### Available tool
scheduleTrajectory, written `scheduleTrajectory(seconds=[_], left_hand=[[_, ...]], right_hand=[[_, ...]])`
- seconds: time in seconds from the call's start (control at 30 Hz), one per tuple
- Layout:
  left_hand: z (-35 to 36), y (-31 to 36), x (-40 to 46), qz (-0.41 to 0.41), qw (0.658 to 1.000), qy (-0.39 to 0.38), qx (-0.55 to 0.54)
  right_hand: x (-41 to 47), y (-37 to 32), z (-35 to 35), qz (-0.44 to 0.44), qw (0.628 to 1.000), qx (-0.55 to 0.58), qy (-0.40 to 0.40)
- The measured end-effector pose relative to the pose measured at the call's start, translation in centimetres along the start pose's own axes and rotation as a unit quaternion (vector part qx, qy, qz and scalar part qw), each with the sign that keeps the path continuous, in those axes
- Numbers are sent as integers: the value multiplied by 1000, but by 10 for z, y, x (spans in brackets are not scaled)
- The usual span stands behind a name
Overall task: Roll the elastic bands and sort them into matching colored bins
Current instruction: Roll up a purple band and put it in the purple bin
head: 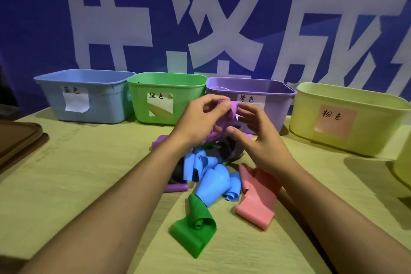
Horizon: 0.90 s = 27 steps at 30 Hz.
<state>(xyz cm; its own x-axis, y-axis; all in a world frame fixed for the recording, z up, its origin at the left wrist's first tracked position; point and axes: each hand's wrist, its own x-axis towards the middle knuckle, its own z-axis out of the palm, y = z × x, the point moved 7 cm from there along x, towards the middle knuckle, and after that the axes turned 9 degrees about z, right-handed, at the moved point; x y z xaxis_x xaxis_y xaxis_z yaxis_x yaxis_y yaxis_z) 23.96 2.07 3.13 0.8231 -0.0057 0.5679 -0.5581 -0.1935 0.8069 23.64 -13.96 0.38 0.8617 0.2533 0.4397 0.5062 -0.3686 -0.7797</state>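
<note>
Both hands, left hand [201,118] and right hand [255,131], pinch a floppy purple rubber band [224,118] just before the purple plastic bin [275,95], paper label reading 紫色.

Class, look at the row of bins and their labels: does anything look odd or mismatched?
Yes. The far-right bin is yellow, yet its pink label reads pink, so no bin is truly pink. The blue bin's label curls at its lower edge.
</note>
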Motion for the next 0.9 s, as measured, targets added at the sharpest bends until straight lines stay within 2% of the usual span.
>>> scheduleTrajectory(seconds=[0.13,0.3,0.47,0.63,0.73,0.8,0.9], left_hand=[[1,-1,-1,-10,999,19,-46],[8,-2,-5,-55,982,44,-176],[1,5,-5,-72,956,80,-274],[-9,3,-5,-75,925,136,-348],[-12,3,-6,-78,921,161,-346],[-11,4,-7,-90,937,148,-304],[-7,-4,-9,-101,967,124,-201]], right_hand=[[0,1,-4,23,999,36,11],[0,10,-13,103,977,184,28],[-6,16,-9,140,971,182,-63],[-4,10,-15,137,973,169,-73],[-4,4,-23,118,973,190,-57],[-2,-1,-29,95,959,262,-43],[1,-9,-40,83,896,436,-4]])
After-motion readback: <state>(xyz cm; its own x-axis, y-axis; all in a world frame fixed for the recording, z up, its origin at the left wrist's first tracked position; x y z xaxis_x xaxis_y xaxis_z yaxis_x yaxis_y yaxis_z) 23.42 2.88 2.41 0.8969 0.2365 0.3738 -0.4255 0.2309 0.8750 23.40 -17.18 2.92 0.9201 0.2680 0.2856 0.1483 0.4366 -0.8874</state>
